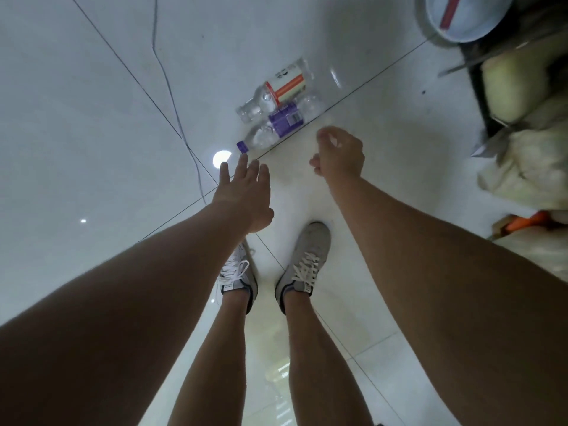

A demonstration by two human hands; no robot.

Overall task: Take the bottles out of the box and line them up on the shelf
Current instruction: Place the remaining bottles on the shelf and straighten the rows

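Two clear plastic bottles lie side by side on the white tiled floor ahead of me. The nearer bottle (pixel 276 129) has a purple label and a purple cap. The farther bottle (pixel 276 90) has a white, red and orange label. My left hand (pixel 246 192) reaches down with straight, spread fingers, its fingertips just short of the purple cap, touching nothing. My right hand (pixel 338 155) hangs to the right of the purple-label bottle with loosely curled fingers and holds nothing. No box and no shelf board can be made out.
My two feet in grey sneakers (pixel 304 265) stand on the tiles below the hands. A dark metal rack (pixel 479 87) with pale bags stands at the right. A round blue basin (pixel 461 16) sits at the top right. A thin cable (pixel 172 96) runs across the floor at the left.
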